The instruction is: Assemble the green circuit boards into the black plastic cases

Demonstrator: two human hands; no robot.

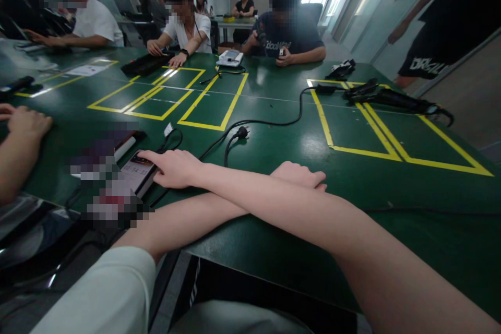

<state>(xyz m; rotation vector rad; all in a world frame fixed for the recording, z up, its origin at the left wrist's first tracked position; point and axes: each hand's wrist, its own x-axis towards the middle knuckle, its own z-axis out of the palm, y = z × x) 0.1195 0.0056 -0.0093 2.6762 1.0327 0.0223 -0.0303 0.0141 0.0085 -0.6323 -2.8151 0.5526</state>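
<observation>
My forearms cross over the green table, the right one on top. My right hand [176,167] reaches to the left, its index finger stretched onto the top edge of a phone [136,175] with a lit screen; the other fingers are curled and hold nothing. To the right lies my left hand [297,174] near the table surface, partly hidden behind my right forearm. Two of its fingertips show slightly apart, with nothing visible between them. Just beyond my arms, a black plug [241,133] lies on its cable.
Yellow tape [201,124] marks rectangles on the green table [274,141]. A black cable [270,123] runs to dark gear [391,98] at the right. A dark box-like object [97,151] lies beside the phone. Another person's hand [29,122] rests at left; several people sit opposite.
</observation>
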